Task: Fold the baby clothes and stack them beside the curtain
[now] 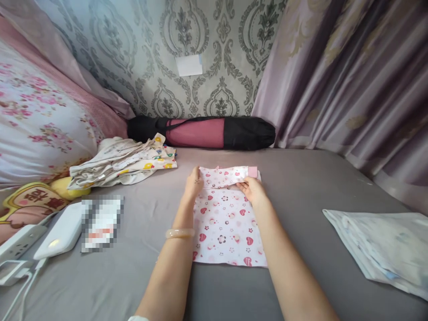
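Observation:
A small white garment printed with pink and red hearts [226, 223] lies flat on the grey bed sheet [301, 187] in front of me. Its far end, with a pink cuff [252, 171], is folded back over the rest. My left hand [194, 180] pinches the left edge of that folded flap. My right hand [253, 188] grips the flap's near edge on the right side. A pale bangle [179, 233] sits on my left wrist.
A heap of cream printed clothes [123, 162] lies at the back left. A folded pale cloth [384, 249] rests at the right. A black and pink roll bag [203, 132] lies against the wall. A power strip [16, 243], white box [63, 229] and floral pillow [40, 120] are at the left.

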The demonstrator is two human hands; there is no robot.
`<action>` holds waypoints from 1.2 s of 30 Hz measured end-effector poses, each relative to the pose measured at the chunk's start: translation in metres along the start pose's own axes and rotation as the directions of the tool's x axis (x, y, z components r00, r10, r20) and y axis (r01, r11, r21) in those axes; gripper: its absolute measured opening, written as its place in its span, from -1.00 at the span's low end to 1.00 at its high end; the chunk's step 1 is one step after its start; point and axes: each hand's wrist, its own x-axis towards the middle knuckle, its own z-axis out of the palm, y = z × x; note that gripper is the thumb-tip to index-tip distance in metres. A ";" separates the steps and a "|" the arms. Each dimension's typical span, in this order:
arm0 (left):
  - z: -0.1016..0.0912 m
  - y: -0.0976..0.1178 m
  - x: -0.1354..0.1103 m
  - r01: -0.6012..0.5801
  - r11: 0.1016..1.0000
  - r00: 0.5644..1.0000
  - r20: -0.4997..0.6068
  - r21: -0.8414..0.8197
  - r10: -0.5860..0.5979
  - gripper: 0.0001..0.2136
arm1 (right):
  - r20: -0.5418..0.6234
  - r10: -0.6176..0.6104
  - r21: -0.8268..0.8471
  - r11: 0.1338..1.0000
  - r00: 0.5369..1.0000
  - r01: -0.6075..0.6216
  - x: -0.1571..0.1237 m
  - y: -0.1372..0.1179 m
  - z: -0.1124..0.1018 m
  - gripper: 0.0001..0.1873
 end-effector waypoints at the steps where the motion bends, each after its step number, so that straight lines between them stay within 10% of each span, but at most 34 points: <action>1: 0.003 -0.005 0.000 -0.021 0.998 0.999 0.032 0.053 0.019 -0.52 | -0.019 -0.033 -0.027 0.999 0.999 0.032 0.001 -0.002 -0.002 -0.74; 9: 0.018 -0.023 0.004 -0.145 0.946 0.989 0.071 0.290 0.130 -0.36 | -0.130 -0.227 -0.324 0.930 0.965 0.176 0.011 -0.011 -0.024 -0.79; 16: 0.012 -0.019 0.002 -0.138 0.925 0.990 0.052 0.355 0.128 -0.40 | 0.013 -0.576 -0.938 0.276 0.817 0.210 -0.006 -0.019 -0.038 -0.59; 20: 0.014 0.008 -0.001 -0.162 0.915 0.981 -0.036 0.369 0.189 -0.49 | 0.248 -0.698 -0.944 -0.018 0.672 0.330 -0.020 -0.010 -0.021 -0.54; 25: 0.040 0.034 -0.012 -0.373 0.852 0.925 0.069 0.369 0.375 -0.57 | 0.676 -0.459 -0.732 -0.330 0.576 0.596 -0.021 0.024 0.002 -0.47; 36: 0.060 0.015 -0.017 -0.339 0.815 0.938 0.105 0.471 0.330 -0.58 | 0.687 -0.275 -0.720 -0.383 0.673 0.579 -0.014 0.045 0.002 -0.43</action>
